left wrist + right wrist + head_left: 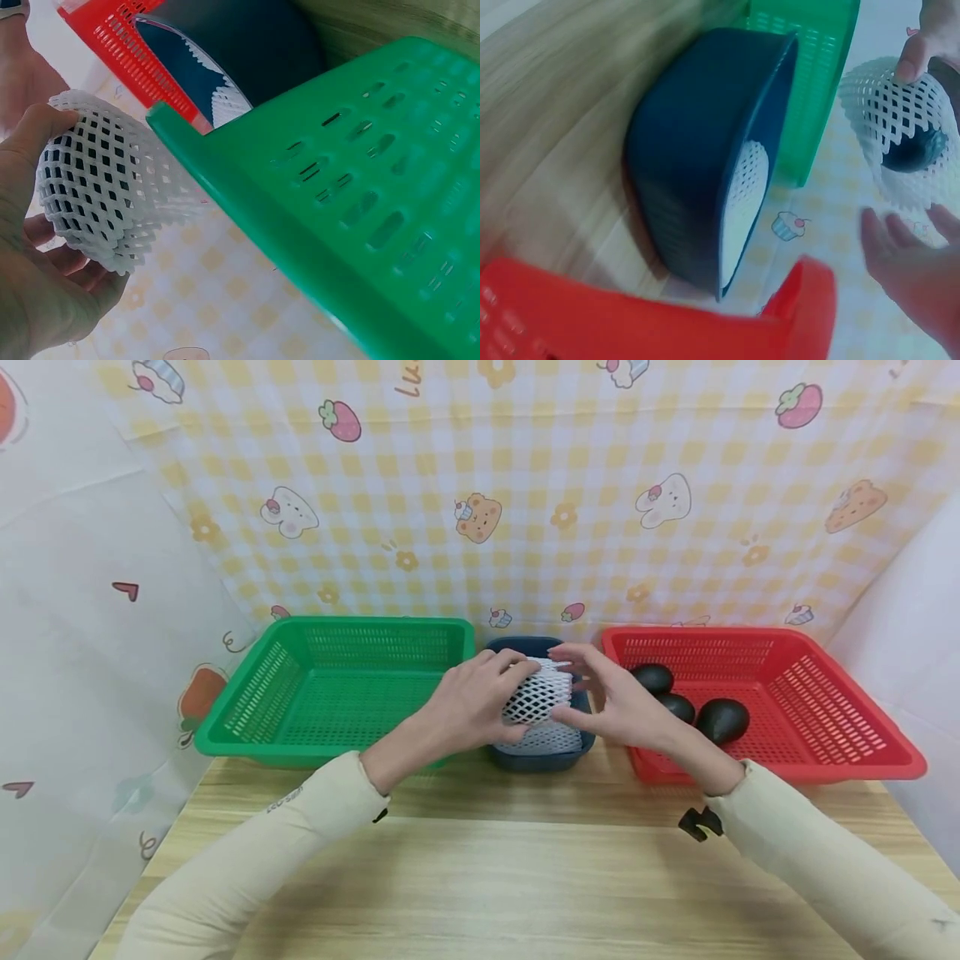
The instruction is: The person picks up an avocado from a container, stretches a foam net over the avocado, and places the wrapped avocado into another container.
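Note:
My left hand grips a white foam fruit net above the dark blue bin, thumb on one side and fingers on the other. Inside the net is a dark avocado, showing through the mesh and at its open end in the right wrist view. My right hand is held beside the net's right side, fingers spread and holding nothing; in the right wrist view the fingertips are just off the net's edge. More white foam nets lie in the bin below.
A green basket stands left of the bin. On the right, a red basket has several dark avocados in its left part. Behind them hangs a yellow checked cloth. The wooden table extends toward me.

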Tool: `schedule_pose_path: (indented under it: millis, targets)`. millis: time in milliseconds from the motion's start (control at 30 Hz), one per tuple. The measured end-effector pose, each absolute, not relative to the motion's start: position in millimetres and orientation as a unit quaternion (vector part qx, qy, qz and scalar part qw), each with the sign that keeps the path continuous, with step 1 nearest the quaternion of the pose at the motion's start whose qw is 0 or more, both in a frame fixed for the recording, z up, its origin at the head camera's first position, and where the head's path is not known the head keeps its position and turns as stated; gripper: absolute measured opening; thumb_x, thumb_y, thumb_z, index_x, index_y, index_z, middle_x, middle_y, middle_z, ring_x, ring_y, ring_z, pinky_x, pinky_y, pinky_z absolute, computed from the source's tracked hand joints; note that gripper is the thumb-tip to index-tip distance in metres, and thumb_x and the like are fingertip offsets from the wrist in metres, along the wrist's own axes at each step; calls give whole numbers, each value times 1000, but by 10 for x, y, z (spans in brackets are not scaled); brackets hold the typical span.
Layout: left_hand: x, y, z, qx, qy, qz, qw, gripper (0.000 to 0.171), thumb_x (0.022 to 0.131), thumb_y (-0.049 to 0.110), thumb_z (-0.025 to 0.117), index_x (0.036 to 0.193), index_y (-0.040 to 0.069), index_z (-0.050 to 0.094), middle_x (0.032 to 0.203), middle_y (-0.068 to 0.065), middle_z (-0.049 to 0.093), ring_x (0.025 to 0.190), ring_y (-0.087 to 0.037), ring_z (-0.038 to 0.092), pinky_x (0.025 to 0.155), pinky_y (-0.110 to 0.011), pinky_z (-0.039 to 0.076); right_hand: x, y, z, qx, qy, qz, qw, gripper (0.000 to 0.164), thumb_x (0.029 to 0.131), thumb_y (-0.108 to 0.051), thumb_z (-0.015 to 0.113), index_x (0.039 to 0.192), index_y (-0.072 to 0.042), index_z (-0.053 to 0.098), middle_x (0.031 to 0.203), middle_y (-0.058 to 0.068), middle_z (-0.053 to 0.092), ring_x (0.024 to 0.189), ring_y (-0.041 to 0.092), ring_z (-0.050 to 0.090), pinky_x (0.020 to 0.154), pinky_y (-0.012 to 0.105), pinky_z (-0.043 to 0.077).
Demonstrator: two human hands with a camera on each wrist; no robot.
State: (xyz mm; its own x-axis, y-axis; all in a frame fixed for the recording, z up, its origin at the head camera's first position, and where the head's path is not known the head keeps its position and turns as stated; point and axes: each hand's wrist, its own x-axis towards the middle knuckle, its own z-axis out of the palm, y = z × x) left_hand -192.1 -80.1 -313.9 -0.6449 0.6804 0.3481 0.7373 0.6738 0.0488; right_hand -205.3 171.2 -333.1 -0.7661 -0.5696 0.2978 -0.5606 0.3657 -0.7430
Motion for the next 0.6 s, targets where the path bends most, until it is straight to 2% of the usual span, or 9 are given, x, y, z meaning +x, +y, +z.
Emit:
schedule_pose_path:
  millis: [100, 200, 300, 600]
  targets:
    - [-1915, -790, -3147, -404, -896, -100, 156, 74, 81, 43, 82, 142, 9, 57, 133, -9, 58, 110, -26, 57, 84, -37, 54, -2083, 1658, -3353, -362, 816, -449, 46, 76, 87, -19, 83, 149, -14, 41, 139, 8, 53, 116, 24, 60, 96, 47, 50]
    - [-1912, -790, -3162, -413, -890, -114, 156, 75, 82, 41, 83, 144, 9, 55, 132, -9, 58, 110, -25, 57, 83, -37, 54, -2086, 1631, -3371, -365, 807, -460, 68, 73, 86, -17, 84, 147, -12, 44, 128, 8, 58, 108, 23, 64, 90, 42, 54]
    - [-1915, -803, -3177, -418, -885, -134, 156, 80, 81, 41, 85, 146, 9, 52, 132, -8, 58, 111, -24, 57, 84, -36, 53, -2078, 1625, -3379, -362, 802, -470, 67, 69, 86, -14, 84, 144, -10, 46, 124, 8, 60, 105, 23, 65, 88, 42, 55]
    - [-1943, -873, -3224, -436, -860, -195, 180, 82, 78, 38, 89, 145, 8, 51, 129, -8, 60, 108, -22, 57, 84, -34, 54, -2076, 1621, -3401, -375, 775, -504, 63, 70, 85, -6, 82, 145, -11, 46, 128, 8, 58, 106, 26, 64, 87, 46, 55]
